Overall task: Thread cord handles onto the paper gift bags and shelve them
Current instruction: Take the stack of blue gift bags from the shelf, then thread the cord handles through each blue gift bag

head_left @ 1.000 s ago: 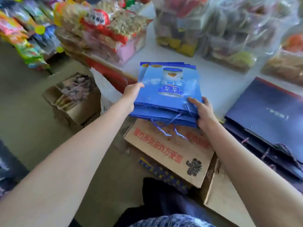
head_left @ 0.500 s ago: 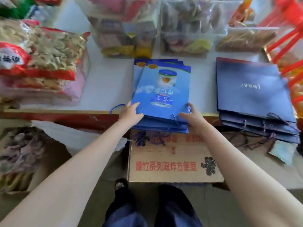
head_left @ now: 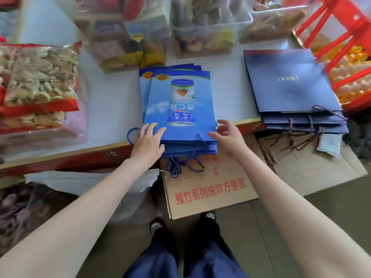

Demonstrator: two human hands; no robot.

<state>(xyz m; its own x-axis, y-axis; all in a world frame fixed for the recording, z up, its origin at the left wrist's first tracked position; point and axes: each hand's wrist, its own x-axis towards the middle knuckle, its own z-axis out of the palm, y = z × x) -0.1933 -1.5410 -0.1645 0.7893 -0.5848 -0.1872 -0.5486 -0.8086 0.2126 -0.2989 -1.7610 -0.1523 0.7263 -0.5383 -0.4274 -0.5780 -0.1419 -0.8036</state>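
Note:
A stack of flat light-blue paper gift bags (head_left: 176,101) printed with a can lies on the white shelf top (head_left: 112,101), its near end over the shelf's front edge. Blue cord handles (head_left: 180,165) dangle from that end. My left hand (head_left: 147,140) rests with straight fingers on the stack's near left corner. My right hand (head_left: 226,135) hovers at the near right corner, fingers spread and relaxed, holding nothing. A second stack of dark navy gift bags (head_left: 289,87) with dark cords lies to the right.
Bags of snacks (head_left: 38,85) sit on the left, clear tubs of sweets (head_left: 202,27) at the back, a red crate (head_left: 345,57) at the right. Cardboard boxes (head_left: 208,189) stand on the floor below the shelf edge, by my feet.
The blue stack went from being carried in both hands to lying on the shelf. My right hand has let go and lifted; my left hand has flattened on top.

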